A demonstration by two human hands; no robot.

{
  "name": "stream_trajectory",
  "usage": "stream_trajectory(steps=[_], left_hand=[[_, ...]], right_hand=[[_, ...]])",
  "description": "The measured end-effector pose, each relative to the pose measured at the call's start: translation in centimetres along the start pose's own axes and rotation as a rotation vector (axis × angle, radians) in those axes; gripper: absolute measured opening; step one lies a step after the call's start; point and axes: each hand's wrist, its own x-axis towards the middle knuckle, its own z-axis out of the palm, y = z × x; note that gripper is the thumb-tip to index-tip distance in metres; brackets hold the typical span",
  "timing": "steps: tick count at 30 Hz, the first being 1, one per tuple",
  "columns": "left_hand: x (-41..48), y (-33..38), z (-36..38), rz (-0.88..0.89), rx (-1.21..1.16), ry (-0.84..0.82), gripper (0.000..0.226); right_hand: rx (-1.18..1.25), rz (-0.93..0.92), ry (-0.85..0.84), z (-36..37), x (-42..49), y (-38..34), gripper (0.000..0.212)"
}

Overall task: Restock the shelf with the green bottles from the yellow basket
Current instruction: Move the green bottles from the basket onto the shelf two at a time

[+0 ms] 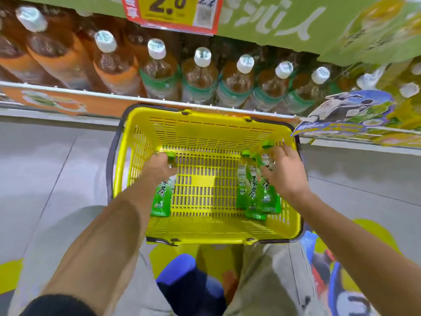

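1. The slotted yellow plastic basket (205,133) has a grid of slits and dark grey handles.
2. The clear plastic bottles with green caps (252,192) carry bright green labels with dark characters.
3. The large brown tea bottles on the shelf (200,76) have white caps, with orange or green labels.
4. The yellow price tag (170,10) has a red border.
5. The floor (45,160) is pale grey tile.

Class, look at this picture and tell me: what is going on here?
A person is reaching with both hands into a yellow basket on the floor before a drinks shelf. The left hand grips the neck of one green bottle on the basket's left side. The right hand is spread over a cluster of three green bottles on the right. All four are still in the basket.
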Motion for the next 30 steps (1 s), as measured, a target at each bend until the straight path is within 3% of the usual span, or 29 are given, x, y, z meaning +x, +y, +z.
stream_trajectory(steps=[3,8,13,16,20,25,30], left_hand=[[0.6,-0.6,0.2,-0.042,-0.047,-0.015,0.043],[0.1,-0.7,0.2,-0.065,-0.146,0.001,0.053],[-0.8,-0.7,0.3,-0.09,-0.202,0.065,0.047],[-1.8,-0.4,0.1,-0.095,-0.201,0.081,0.041],[-2.0,-0.9,0.3,-0.076,-0.164,0.13,0.05],[-1.9,-1.2,0.4,-0.095,-0.164,0.164,0.055],[-1.5,-1.6,0.7,-0.102,-0.253,0.132,0.072]], right_hand=[[0.025,0.019,-0.023,-0.3,0.3,-0.4,0.051],[0.039,0.059,-0.063,-0.2,0.7,-0.8,0.053],[-0.059,0.069,-0.134,0.7,0.1,-2.1,0.058],[-0.093,0.133,-0.311,2.2,-1.5,-2.5,0.056],[0.129,0.233,-0.475,6.2,-3.5,-3.7,0.085],[0.297,0.333,-0.454,9.1,-3.8,-3.6,0.068],[0.334,0.379,-0.543,9.5,-2.3,-3.3,0.076]])
